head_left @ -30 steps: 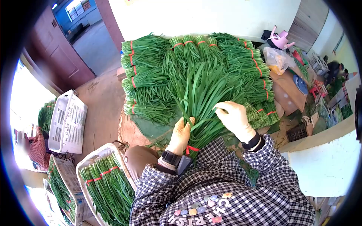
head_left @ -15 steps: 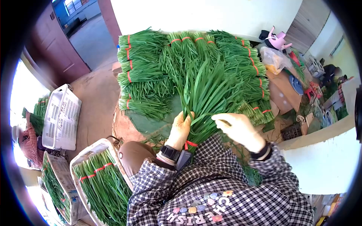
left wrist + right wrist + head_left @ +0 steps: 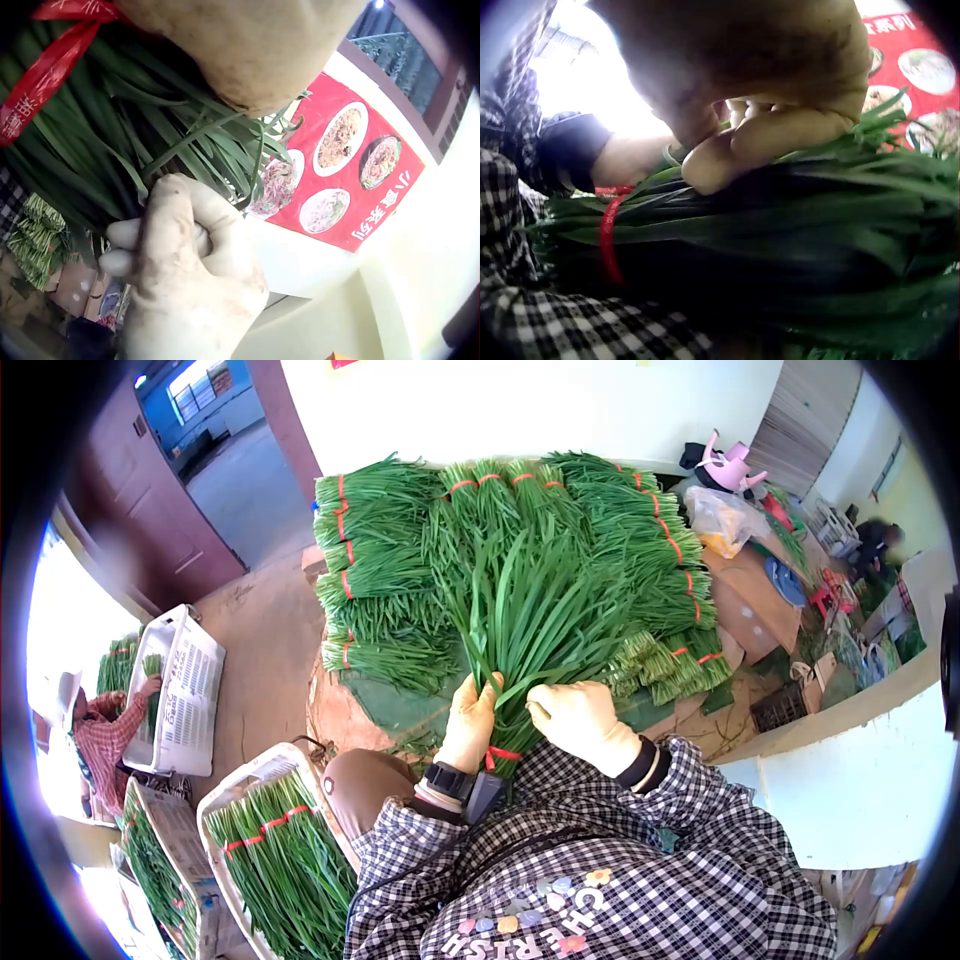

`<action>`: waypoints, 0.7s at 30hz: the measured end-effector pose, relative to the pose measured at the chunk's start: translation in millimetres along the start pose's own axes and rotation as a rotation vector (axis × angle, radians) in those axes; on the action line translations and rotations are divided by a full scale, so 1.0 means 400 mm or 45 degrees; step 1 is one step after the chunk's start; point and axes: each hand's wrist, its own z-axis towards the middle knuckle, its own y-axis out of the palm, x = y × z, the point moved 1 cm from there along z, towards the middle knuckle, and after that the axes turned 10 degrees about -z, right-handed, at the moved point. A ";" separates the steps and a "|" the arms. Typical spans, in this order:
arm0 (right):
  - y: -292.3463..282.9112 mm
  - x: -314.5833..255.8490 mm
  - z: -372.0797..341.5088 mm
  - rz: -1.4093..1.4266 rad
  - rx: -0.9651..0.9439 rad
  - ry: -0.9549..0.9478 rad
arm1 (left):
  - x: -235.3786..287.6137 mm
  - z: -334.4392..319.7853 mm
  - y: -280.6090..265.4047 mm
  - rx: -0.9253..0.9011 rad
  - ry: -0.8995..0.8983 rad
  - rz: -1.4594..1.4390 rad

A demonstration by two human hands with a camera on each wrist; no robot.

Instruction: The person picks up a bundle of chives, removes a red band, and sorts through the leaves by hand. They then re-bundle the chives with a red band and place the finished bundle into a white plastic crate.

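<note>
A bunch of long green leaves (image 3: 535,610), tied near its base with a red band (image 3: 505,753), fans away from the body. My gloved left hand (image 3: 470,725) grips its left side just above the band. On the right side, my gloved right hand (image 3: 585,725) has its thumb and forefinger pinched at a leaf; the left wrist view shows this right hand (image 3: 195,262) at the leaves, its other fingers curled. The right wrist view has the right hand (image 3: 772,82) over the bunch (image 3: 780,232), with the red band (image 3: 609,240) to the left.
Banded bunches (image 3: 380,575) lie piled in front. At the left stand a crate of bunches (image 3: 212,800) and a white crate (image 3: 200,690), with a person (image 3: 105,735) handling greens beside it. Plastic bags (image 3: 725,520) and a pink stool (image 3: 730,468) are at the right.
My right hand has moved left and in against the bunch, its fingers closing on a leaf. The left hand keeps its grip. The person at the left has reached into the white crate.
</note>
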 end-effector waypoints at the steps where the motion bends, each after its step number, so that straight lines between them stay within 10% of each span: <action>1: 0.001 -0.002 -0.001 0.062 0.025 0.075 | 0.001 -0.003 0.003 -0.014 0.000 0.002; 5: 0.006 0.000 -0.017 0.655 0.112 0.320 | -0.001 -0.003 0.011 0.014 0.063 0.042; 11: -0.099 0.112 -0.067 0.057 0.507 0.456 | -0.022 -0.003 -0.007 -0.025 0.038 0.054; 15: -0.127 0.273 -0.162 1.439 -1.044 0.947 | -0.027 -0.014 0.012 -0.048 0.161 0.129; 17: -0.089 0.254 -0.213 1.307 -1.080 0.541 | 0.020 -0.052 0.085 -0.159 0.399 0.496; 20: -0.041 0.214 -0.228 2.121 -0.666 0.886 | 0.075 -0.137 0.166 -0.493 0.557 1.257; 21: -0.001 0.220 -0.241 2.342 -0.427 0.514 | 0.098 -0.158 0.200 -0.673 0.599 1.355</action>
